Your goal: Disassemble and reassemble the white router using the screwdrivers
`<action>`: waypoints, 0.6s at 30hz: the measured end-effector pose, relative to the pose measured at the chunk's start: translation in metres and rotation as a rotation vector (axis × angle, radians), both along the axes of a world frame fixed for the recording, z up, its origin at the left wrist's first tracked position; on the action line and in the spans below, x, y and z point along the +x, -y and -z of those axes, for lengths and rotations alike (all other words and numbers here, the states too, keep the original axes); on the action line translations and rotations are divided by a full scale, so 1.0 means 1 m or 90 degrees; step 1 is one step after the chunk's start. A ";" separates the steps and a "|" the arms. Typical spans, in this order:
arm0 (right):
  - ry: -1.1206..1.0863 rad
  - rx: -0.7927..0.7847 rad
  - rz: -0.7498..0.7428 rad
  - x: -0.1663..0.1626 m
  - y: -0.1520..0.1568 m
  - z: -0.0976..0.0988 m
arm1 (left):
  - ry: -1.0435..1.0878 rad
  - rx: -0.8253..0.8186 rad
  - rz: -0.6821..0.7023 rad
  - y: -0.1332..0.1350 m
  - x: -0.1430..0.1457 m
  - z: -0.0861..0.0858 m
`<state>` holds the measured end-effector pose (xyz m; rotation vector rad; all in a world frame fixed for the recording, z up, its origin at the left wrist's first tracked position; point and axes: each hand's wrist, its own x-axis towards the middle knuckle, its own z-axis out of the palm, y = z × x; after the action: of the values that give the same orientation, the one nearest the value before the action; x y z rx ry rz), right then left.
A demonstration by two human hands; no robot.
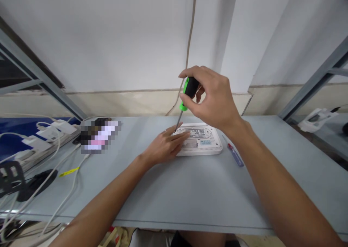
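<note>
A white router (202,142) lies bottom side up on the grey table (176,192), its label and vent holes showing. My right hand (214,98) is closed round the green and black handle of a screwdriver (187,95). The screwdriver stands nearly upright with its tip at the router's left rear corner. My left hand (168,145) rests flat on the router's left edge, fingers stretched out and pressing it down.
A small blue and red screwdriver (235,155) lies on the table just right of the router. White power adapters (51,131) in a power strip and trailing white cables (54,174) crowd the left side. A white device (317,119) sits at far right beyond a metal frame.
</note>
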<state>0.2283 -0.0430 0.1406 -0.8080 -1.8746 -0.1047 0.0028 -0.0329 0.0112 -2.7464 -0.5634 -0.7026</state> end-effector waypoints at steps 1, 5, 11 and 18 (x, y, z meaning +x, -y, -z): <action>0.003 0.000 -0.003 -0.002 0.001 0.001 | 0.000 -0.002 -0.002 0.000 0.000 0.000; 0.008 0.000 -0.024 -0.008 0.004 0.002 | 0.002 -0.008 0.001 -0.001 0.001 0.002; 0.022 -0.007 -0.037 -0.009 0.004 0.004 | 0.023 -0.022 0.029 -0.005 0.002 0.005; -0.053 -0.001 -0.034 0.000 0.009 -0.008 | 0.053 -0.033 0.029 -0.005 0.001 0.005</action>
<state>0.2285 -0.0522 0.1481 -0.7519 -1.8158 -0.0352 0.0040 -0.0280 0.0058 -2.7968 -0.5454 -0.8268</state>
